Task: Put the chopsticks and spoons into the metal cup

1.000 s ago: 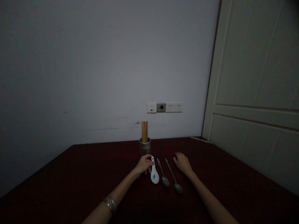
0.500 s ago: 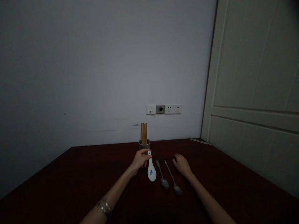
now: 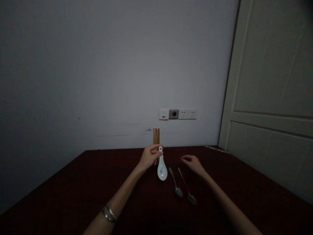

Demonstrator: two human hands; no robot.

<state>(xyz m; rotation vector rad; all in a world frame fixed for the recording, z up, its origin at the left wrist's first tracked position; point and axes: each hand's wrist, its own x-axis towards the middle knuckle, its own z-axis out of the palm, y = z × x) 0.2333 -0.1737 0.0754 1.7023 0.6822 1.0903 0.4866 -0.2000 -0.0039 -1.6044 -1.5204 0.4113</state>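
A white ceramic soup spoon [image 3: 162, 172] with a blue motif hangs bowl-down in my left hand [image 3: 148, 159], which pinches it near the top of its handle. The spoon looks raised off the table. To its right lie two metal spoons on the tabletop, the nearer metal spoon [image 3: 177, 191] and the farther metal spoon [image 3: 192, 198], handles pointing away from me. My right hand [image 3: 193, 164] hovers beyond their handles, fingers loosely curled with a small gap and nothing seen in them. Behind my left hand stand several wooden chopsticks [image 3: 156, 135]; their holder is mostly hidden.
The dark red table [image 3: 102, 182] runs back to a pale wall [image 3: 117, 65] with a row of sockets [image 3: 187, 114]. A light panelled door [image 3: 271, 137] borders the right side. A thin strip [image 3: 217, 149] lies at the back right edge.
My left hand has lifted the soup spoon upward and away, now covering the chopstick holder. My right hand has come up a little and its fingers have curled. The view has turned slightly left.
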